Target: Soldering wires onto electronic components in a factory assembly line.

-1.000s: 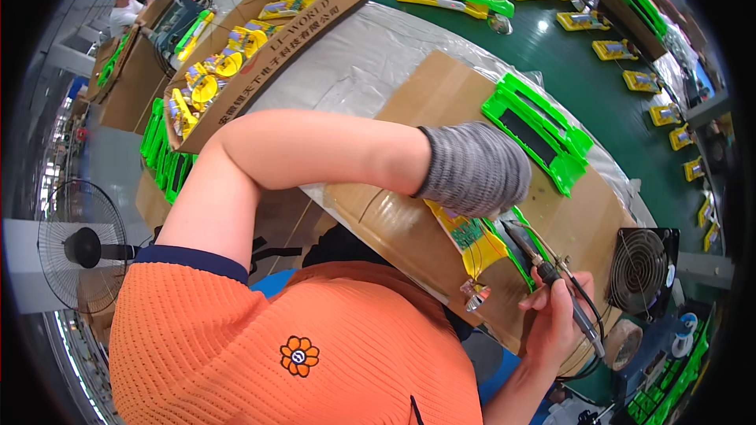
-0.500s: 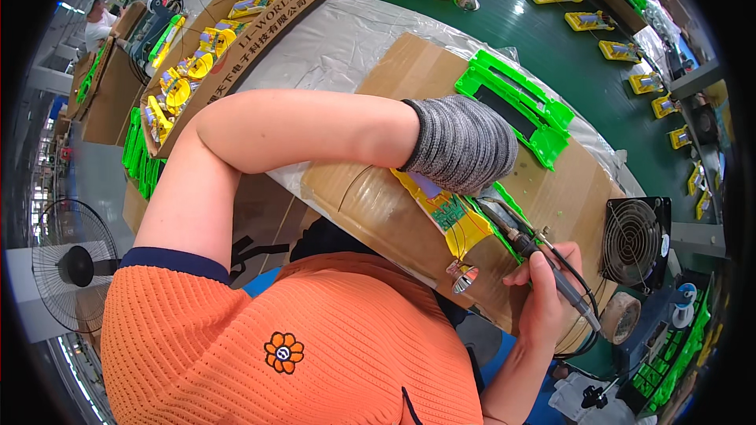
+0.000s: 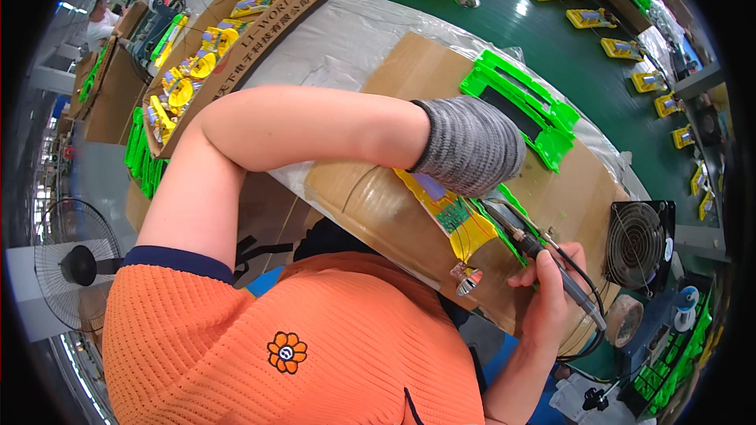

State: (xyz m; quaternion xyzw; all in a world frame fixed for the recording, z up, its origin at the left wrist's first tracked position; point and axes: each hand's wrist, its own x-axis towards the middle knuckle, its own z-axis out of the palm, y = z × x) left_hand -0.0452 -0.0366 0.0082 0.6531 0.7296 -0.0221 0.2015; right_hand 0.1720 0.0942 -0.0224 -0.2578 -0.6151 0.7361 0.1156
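Note:
My right hand (image 3: 551,283) is wrapped round the grey and black handle of a soldering iron (image 3: 579,299). The iron's front end points up and left, to the edge of a green plastic housing (image 3: 516,205). My left hand (image 3: 476,145), in a grey knitted glove or cuff, bends over the work from above; its fingers are hidden under it. Beneath it lies a yellow lamp assembly (image 3: 476,240) with a green circuit board (image 3: 453,216). A small reflector lamp (image 3: 467,278) hangs by thin wires off its near end.
A brown cardboard sheet (image 3: 394,71) covers the work spot. Beyond lies a green housing (image 3: 524,106). A cardboard box (image 3: 276,35) of yellow assemblies stands far left, and a green belt (image 3: 520,27) carries more. At right are a black square fan (image 3: 639,244) and a tape roll (image 3: 624,319).
The whole view has shifted very slightly. My left hand and forearm sit a little farther right; the soldering iron stays in my right hand at nearly the same spot.

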